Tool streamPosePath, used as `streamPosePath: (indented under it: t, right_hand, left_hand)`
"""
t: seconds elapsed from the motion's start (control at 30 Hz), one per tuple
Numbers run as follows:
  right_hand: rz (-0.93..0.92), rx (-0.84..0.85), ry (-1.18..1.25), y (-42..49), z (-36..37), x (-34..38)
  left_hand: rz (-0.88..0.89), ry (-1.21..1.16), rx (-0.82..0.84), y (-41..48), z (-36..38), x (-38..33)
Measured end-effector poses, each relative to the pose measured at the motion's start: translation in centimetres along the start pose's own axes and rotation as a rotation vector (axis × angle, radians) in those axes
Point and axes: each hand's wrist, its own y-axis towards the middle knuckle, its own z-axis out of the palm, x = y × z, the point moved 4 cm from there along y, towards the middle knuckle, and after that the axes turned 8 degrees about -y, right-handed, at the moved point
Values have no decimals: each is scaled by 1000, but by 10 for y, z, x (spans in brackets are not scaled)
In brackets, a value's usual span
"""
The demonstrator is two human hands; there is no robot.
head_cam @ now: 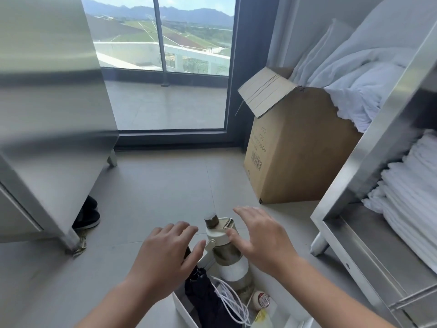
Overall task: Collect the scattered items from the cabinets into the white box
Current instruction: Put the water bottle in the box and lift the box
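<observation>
At the left of the frame we see one steel cabinet [54, 110] with what looks like a dark shoe [88, 217] tucked under it, though we cannot tell whether it belongs to the task; moving toward the lower centre, our left hand [165, 252] hovers with fingers spread and released, gripping nothing, just left of the white box [183, 308], whose near wall shows at the bottom edge; inside the box we count one dark folded umbrella [205, 294], one coil of white cable [233, 301], one small jar [261, 300] and one yellow packet [261, 318]; between the two hands stands one bottle [227, 249], its long axis roughly upright and leaning slightly toward the upper left, cap uppermost; our right hand [262, 240] is also open and slack, its thumb touching or just beside the bottle's lid, so we judge it the nearer hand, with the bottle lying to its left; the bottle seems already set in the box, and the next reach probably turns rightward; further right sits one cardboard box [295, 157] with bedding [354, 91] spilling over it, then one open steel shelf unit [369, 181] holding one stack of white towels [411, 197] at the right edge.
</observation>
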Motion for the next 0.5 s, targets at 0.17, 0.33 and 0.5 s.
streamPosePath:
  t: [0.17,0.33,0.5]
  right_hand:
    - [102,-5,56,-20,0,-20]
    - [215,39,95,-62,16,-43]
    - [282,115,99,-97,35,-62]
  left_hand:
    - [-11,-39,15,-2,8,1]
    - [40,-60,80,0,33,-7]
    - [46,-57,161,0,60,-9]
